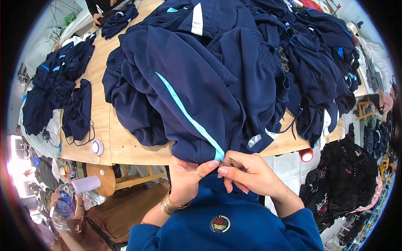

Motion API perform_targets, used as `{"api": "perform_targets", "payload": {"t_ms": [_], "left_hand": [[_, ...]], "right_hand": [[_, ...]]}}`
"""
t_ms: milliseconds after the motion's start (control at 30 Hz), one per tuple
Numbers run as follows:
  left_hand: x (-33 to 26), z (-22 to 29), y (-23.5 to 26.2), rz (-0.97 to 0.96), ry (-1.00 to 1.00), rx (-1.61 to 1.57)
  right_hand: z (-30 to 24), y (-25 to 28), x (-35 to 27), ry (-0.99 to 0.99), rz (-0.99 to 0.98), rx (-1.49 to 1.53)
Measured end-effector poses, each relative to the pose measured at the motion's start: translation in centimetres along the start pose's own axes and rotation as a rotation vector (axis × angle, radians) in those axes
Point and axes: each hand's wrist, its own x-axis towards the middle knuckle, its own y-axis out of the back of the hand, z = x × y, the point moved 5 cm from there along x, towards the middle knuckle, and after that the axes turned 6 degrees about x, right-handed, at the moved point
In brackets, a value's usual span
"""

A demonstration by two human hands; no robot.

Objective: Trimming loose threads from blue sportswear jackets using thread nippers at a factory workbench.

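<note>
Navy trousers (190, 90) with a light blue stripe (189, 115) hang over the near edge of the table, the lower end of the stripe drawn toward me. My left hand (186, 175) pinches the fabric edge at that end, thumb on top. My right hand (249, 173) is closed around small metal thread snips (236, 162). Their tip points left, right beside my left thumb and the stripe's end. Whether the blades touch a thread is too small to tell.
A wooden table (138, 154) carries piles of navy garments (314, 71) at the right and more (63, 79) at the left. A white thread spool (97, 147) sits near the front edge. Across the table another person's hand (97, 20) works on dark cloth. A wooden stool (102, 180) stands below.
</note>
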Motion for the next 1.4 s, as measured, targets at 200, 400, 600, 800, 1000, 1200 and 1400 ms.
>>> {"api": "perform_targets", "payload": {"t_ms": [200,400,600,800,1000,1200,1400], "left_hand": [[0.0,-0.2,0.1,0.010,-0.048,0.041],[0.0,-0.2,0.0,0.015,-0.001,-0.005],[0.1,-0.4,0.1,-0.005,0.056,-0.032],[-0.1,-0.2,-0.1,-0.006,0.075,-0.029],[0.0,-0.3,0.1,0.007,0.061,-0.041],[0.0,-0.2,0.1,0.008,0.009,-0.028],[-0.1,0.0,0.3,0.028,-0.068,0.032]], "right_hand": [[0.3,-0.1,0.1,-0.011,0.008,0.060],[0.5,-0.3,0.0,0.045,0.068,0.054],[0.5,-0.4,0.1,0.189,0.120,-0.033],[0.4,-0.4,0.0,0.204,0.104,0.005],[0.3,-0.5,0.3,0.065,-0.076,0.306],[0.0,-0.2,-0.3,0.039,-0.018,0.136],[-0.6,-0.3,-0.5,0.041,0.027,-0.038]]}}
